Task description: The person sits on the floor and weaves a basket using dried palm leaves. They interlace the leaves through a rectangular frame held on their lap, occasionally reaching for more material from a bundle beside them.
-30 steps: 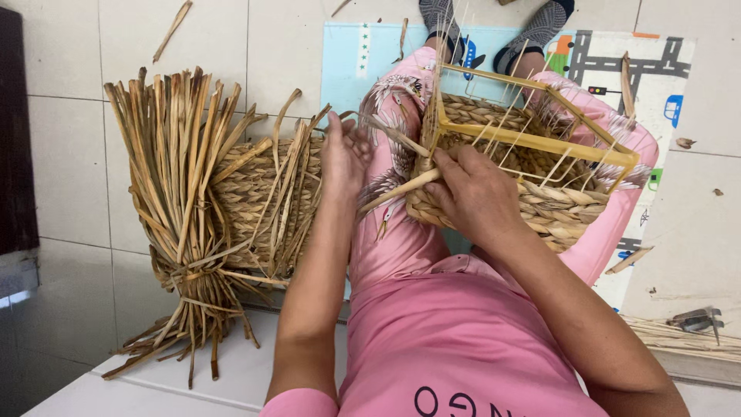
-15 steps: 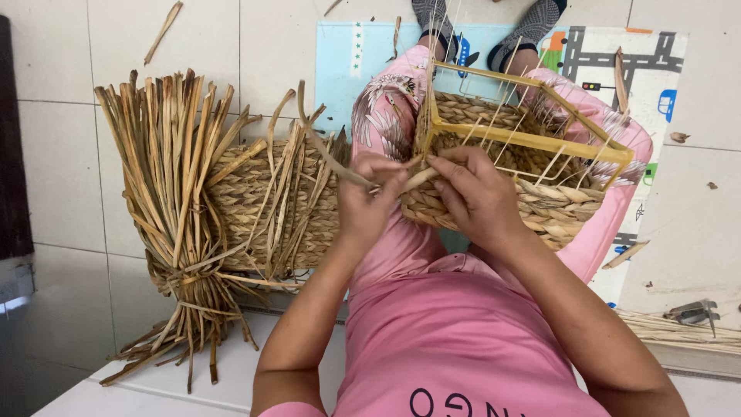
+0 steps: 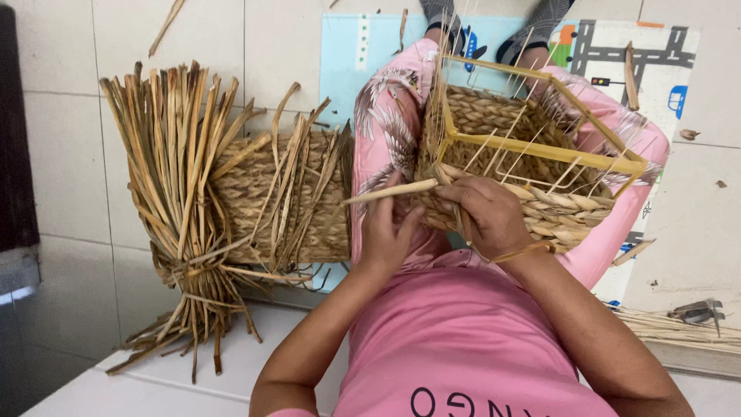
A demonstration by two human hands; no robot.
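We see the woven basket resting on the lap, right against both hands. Our right hand curls tight around a straw strand. Our left hand pinches it too.

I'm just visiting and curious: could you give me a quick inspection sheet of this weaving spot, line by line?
Surface: pale tiled floor with a printed play mat under the legs.
Job's things: half-woven basket on a yellow frame, resting on the lap; a loose straw strand crosses between the hands.
Clutter: tied bundle of dried straw lying over a second woven piece; stray scraps; thin reeds beside a small metal tool.
Hands: left hand touches the strand; right hand presses on the basket's near wall.
Cables: nothing seen.
Surroundings: dark object at the left edge, too cropped to tell.
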